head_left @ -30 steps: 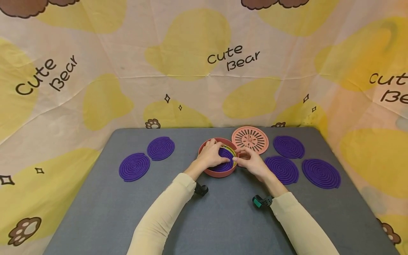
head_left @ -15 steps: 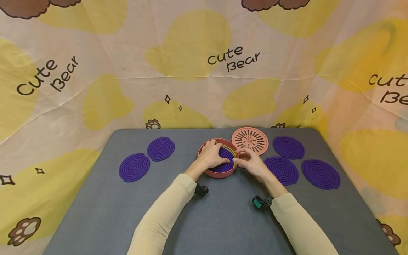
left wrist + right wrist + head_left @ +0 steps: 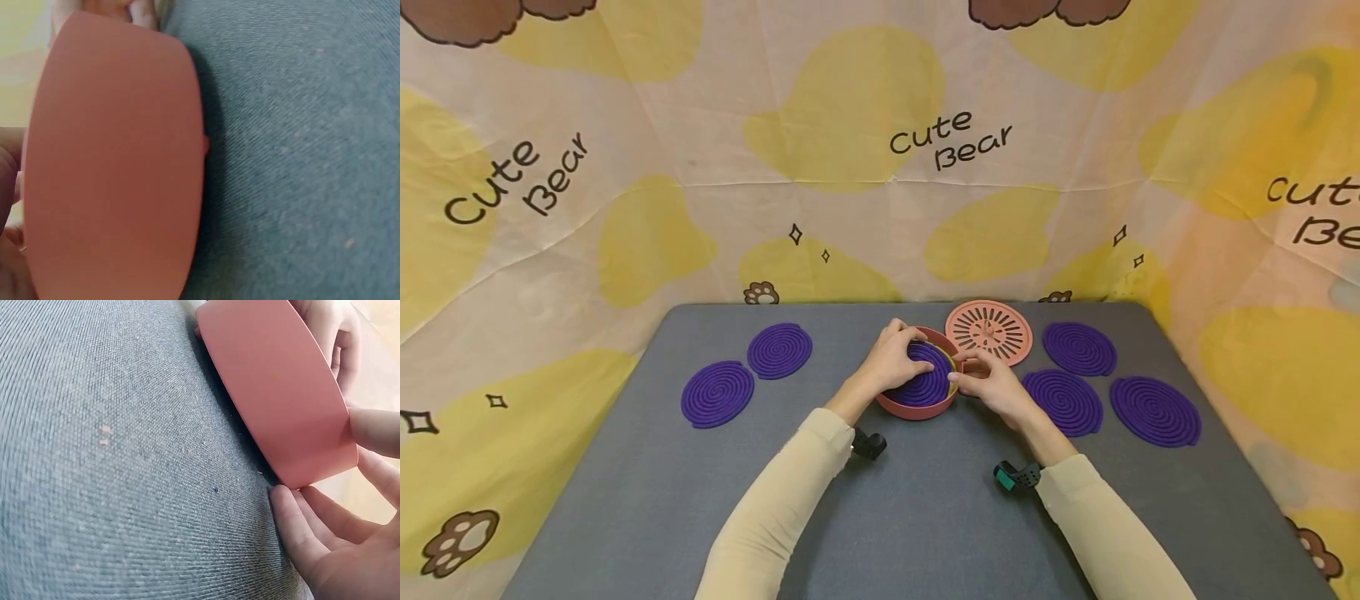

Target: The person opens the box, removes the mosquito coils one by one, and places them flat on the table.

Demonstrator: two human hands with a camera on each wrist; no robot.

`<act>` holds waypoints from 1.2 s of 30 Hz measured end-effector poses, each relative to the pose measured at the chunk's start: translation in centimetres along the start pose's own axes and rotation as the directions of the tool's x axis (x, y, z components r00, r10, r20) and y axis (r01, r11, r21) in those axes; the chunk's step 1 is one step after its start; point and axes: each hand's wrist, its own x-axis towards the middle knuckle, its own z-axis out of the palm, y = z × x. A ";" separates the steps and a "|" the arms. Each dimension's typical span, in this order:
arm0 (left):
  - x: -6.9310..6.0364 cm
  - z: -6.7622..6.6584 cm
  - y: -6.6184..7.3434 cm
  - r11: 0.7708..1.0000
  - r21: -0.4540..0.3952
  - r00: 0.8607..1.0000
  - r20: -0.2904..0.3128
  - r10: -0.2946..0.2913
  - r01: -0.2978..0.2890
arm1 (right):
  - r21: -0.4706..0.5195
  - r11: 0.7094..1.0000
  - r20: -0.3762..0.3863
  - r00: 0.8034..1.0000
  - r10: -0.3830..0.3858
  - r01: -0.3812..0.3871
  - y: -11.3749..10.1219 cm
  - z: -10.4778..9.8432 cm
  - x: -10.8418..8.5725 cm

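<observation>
A round pink mosquito coil box (image 3: 917,412) stands open near the middle of the grey table. Inside it lies a purple mosquito coil (image 3: 931,385), with a thin yellow edge showing along its right side. My left hand (image 3: 887,360) holds this coil at its left, thumb on top; the far fingertips are partly hidden. On the opposite side, my right hand (image 3: 991,385) pinches the box's wall, thumb at the rim and fingers low on the outside, as the right wrist view shows. The box wall (image 3: 115,156) fills much of the left wrist view and hides the coil there.
Behind the box to the right lies a slotted pink lid (image 3: 988,333). Two purple coils, one here (image 3: 717,394), lie on the left. Three more, including this coil (image 3: 1155,411), lie on the right. A patterned cloth (image 3: 850,150) hangs behind the table.
My left hand has shifted slightly up and left, and the coil under it has risen, so more of its purple face shows. The right hand has stayed at the box's rim.
</observation>
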 end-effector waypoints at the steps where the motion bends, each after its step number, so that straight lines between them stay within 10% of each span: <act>1: 0.0 -0.1 -0.1 1.000 -0.017 1.000 -0.003 0.006 -0.006 | 0.000 1.000 0.001 1.000 -0.002 0.002 0.0 0.0 0.0; 16: -0.4 -1.5 -1.6 0.975 -0.209 0.996 0.019 0.083 -0.078 | -0.017 1.000 0.008 1.000 -0.001 0.001 0.1 0.1 0.1; 36: -1.7 -4.2 -0.6 0.916 -0.381 0.983 -0.176 0.058 -0.122 | -0.027 1.000 -0.002 1.000 0.016 -0.016 0.0 0.1 0.1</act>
